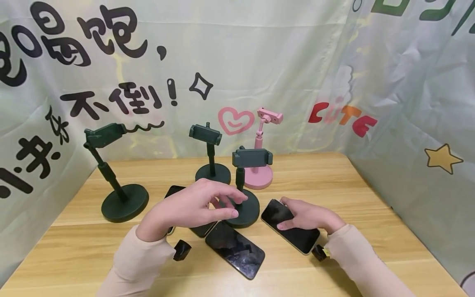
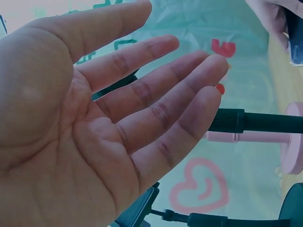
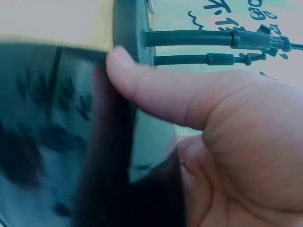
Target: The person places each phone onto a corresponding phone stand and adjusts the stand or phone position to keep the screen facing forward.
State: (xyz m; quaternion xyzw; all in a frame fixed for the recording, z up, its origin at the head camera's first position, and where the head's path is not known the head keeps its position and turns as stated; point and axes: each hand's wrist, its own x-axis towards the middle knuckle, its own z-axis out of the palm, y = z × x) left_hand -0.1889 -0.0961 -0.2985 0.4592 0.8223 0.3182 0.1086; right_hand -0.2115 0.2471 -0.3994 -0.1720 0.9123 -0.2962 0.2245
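Observation:
My right hand [image 1: 309,214] holds a black-screened smartphone [image 1: 302,239] across its width, right of the nearest dark green phone stand [image 1: 252,158]. In the right wrist view the thumb lies at the edge of that dark screen [image 3: 42,132], while the other fingers are mostly hidden. Loosely spread, the left hand [image 1: 196,208] hovers in front of the nearest stand's round base with nothing in its fingers; its palm [image 2: 94,142] faces the left wrist camera. A second smartphone [image 1: 235,249] lies screen up on the table below it. Another phone [image 1: 174,190] is partly covered by the left hand.
Farther back on the wooden table [image 1: 311,173] stand a dark green phone stand [image 1: 212,172] and a pink one [image 1: 258,177]. One more dark green stand [image 1: 125,202] is at the left. A printed cloth backdrop [image 1: 259,53] encloses the back and sides.

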